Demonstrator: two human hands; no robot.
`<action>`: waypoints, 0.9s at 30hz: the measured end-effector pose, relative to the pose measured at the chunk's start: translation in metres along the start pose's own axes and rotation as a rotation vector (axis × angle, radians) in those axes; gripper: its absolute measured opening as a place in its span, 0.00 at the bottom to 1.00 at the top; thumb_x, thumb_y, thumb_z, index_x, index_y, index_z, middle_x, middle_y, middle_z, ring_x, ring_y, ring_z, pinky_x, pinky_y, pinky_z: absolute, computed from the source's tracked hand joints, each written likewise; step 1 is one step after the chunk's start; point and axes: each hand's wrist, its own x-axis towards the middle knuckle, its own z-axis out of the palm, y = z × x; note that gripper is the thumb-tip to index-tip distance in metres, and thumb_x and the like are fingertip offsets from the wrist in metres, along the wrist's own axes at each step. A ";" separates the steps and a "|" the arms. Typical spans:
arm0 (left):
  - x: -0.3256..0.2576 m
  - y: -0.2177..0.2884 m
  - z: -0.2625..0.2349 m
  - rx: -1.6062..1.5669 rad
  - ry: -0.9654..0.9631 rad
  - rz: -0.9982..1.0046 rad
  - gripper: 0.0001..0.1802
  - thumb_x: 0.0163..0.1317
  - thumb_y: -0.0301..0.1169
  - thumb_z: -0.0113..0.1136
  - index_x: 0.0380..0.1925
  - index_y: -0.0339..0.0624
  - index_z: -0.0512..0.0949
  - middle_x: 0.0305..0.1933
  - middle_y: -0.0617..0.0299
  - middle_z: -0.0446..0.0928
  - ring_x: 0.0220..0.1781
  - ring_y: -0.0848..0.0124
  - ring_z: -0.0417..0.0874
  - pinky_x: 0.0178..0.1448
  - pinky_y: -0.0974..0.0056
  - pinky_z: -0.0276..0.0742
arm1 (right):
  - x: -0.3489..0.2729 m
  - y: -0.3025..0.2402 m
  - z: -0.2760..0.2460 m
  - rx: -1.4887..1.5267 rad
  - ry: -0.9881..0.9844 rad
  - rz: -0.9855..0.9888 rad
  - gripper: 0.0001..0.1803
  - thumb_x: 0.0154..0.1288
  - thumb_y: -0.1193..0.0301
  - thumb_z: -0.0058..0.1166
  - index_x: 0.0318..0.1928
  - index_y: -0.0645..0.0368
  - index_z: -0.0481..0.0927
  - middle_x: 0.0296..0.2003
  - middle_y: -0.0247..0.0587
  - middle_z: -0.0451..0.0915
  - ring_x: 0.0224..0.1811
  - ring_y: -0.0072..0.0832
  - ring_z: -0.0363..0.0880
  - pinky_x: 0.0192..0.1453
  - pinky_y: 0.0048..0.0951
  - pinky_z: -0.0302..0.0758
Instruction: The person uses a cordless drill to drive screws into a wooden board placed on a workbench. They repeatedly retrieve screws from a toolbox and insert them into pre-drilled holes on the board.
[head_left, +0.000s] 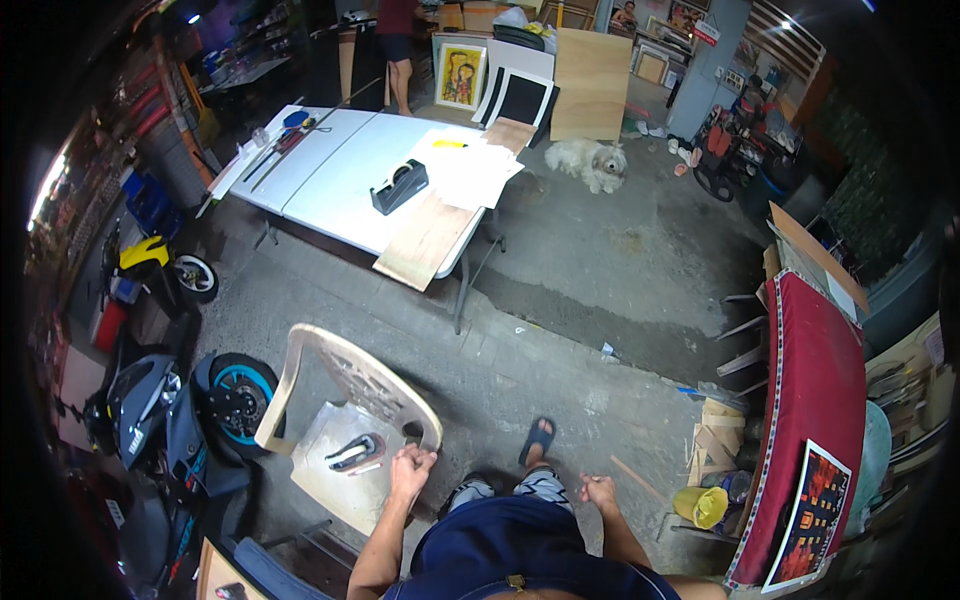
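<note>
My left hand (410, 472) is closed at the near right arm of a beige plastic chair (345, 350) and seems to grip it; the fingers partly hide the contact. On the chair's seat lies a dark grey and black hand tool (355, 452), too small to name surely, with a short pale stick (369, 469) beside it. My right hand (599, 490) hangs at my right side, fingers curled in, and nothing shows in it. A thin wooden strip (637, 478) lies on the floor beyond that hand.
Ahead stands a white folding table (340, 150) with a tape dispenser (400, 187), papers and a wooden board (425, 245). A motorcycle (150, 430) is parked at left. A red-covered table (815, 370) and yellow bucket (700, 507) are at right. A dog (590, 163) rests far off.
</note>
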 end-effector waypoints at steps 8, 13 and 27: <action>0.114 0.048 0.060 -0.049 -0.261 -0.206 0.25 0.54 0.47 0.58 0.08 0.40 0.74 0.09 0.58 0.72 0.12 0.70 0.73 0.24 0.63 0.70 | 0.177 0.095 -0.015 -1.085 -0.002 -0.211 0.28 0.58 0.42 0.41 0.20 0.50 0.81 0.19 0.32 0.80 0.26 0.29 0.79 0.32 0.35 0.71; 0.134 0.093 0.084 -0.095 -0.134 -0.304 0.24 0.55 0.47 0.56 0.09 0.41 0.75 0.09 0.59 0.72 0.14 0.67 0.76 0.27 0.62 0.72 | 0.333 0.024 -0.072 -1.580 -0.346 -0.634 0.27 0.58 0.43 0.42 0.22 0.50 0.81 0.22 0.33 0.81 0.27 0.31 0.79 0.32 0.36 0.70; -0.022 0.097 0.189 -0.646 0.473 -1.288 0.21 0.55 0.46 0.57 0.13 0.43 0.79 0.14 0.64 0.77 0.16 0.74 0.78 0.35 0.70 0.74 | 0.392 -0.467 0.034 -0.789 -0.402 -0.542 0.19 0.60 0.63 0.50 0.18 0.65 0.75 0.15 0.44 0.78 0.11 0.25 0.68 0.18 0.27 0.65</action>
